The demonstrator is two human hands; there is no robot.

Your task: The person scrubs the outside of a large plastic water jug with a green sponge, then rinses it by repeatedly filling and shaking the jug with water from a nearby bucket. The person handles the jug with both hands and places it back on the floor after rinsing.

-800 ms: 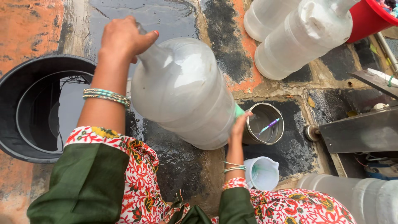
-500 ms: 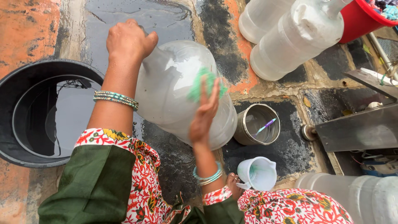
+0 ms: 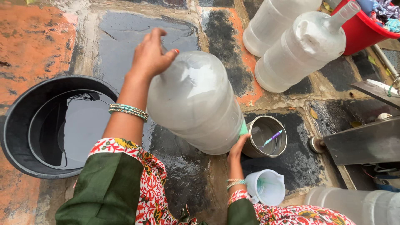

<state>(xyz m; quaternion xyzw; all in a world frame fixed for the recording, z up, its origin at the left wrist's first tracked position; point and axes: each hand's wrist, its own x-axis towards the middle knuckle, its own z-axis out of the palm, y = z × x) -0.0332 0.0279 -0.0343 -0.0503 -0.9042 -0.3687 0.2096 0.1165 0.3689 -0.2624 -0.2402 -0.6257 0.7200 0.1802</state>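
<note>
Two hands hold one big clear plastic bottle [image 3: 196, 104]. The left hand [image 3: 151, 54] has its fingers curled shut over the bottle's neck at the far end, while the right hand [image 3: 237, 148] presses a green cloth [image 3: 243, 128] against the bottle's near right side, fingers bent around the cloth. The bottle is tilted, its neck pointing far and left, its wide base toward the person, and it hangs over the wet stone floor [image 3: 125, 37] in the middle of the scene. Both wrists wear beaded bangles [image 3: 128, 111], and the sleeves are floral red and white with green. Just right of the bottle's base stands a metal tin [image 3: 266, 137] with a purple stick inside, and near that a small pale jug [image 3: 266, 187]. To the left sits a black tub [image 3: 54, 129] holding water. Far right, two more clear bottles [image 3: 304, 50] stand close together beside a red basin [image 3: 360, 29].
</note>
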